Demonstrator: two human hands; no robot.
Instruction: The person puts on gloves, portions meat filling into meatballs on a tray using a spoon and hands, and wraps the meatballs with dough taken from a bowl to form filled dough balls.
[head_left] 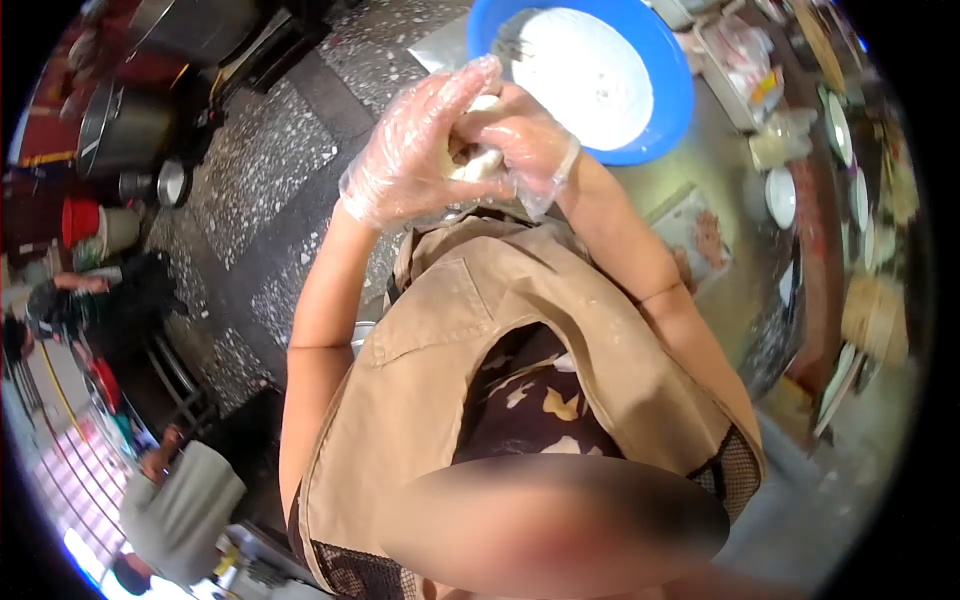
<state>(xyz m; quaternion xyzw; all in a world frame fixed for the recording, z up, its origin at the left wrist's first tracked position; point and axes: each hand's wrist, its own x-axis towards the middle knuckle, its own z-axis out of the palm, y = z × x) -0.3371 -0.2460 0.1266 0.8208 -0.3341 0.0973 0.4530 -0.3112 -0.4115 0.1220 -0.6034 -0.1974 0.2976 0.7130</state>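
Both hands wear clear plastic gloves and meet in front of the tan apron (420, 310). My left hand (418, 150) curves around a white, dough-like lump (478, 165), its fingers bent. Pressed against the same lump from the other side is my right hand (525, 140), with its fingers curled inward. Parts of the lump show between the hands; the rest is hidden by them. Just beyond my right hand is a blue basin (676, 90) with white powder or batter (585, 80) inside.
A tray with pieces of meat (708, 240) lies on the metal table (735, 180) at right. White bowls (780, 197) and a plastic bin (722, 75) stand beyond. Pots (125, 130) stand at upper left. A person (185, 510) is at lower left, another (110, 290) above.
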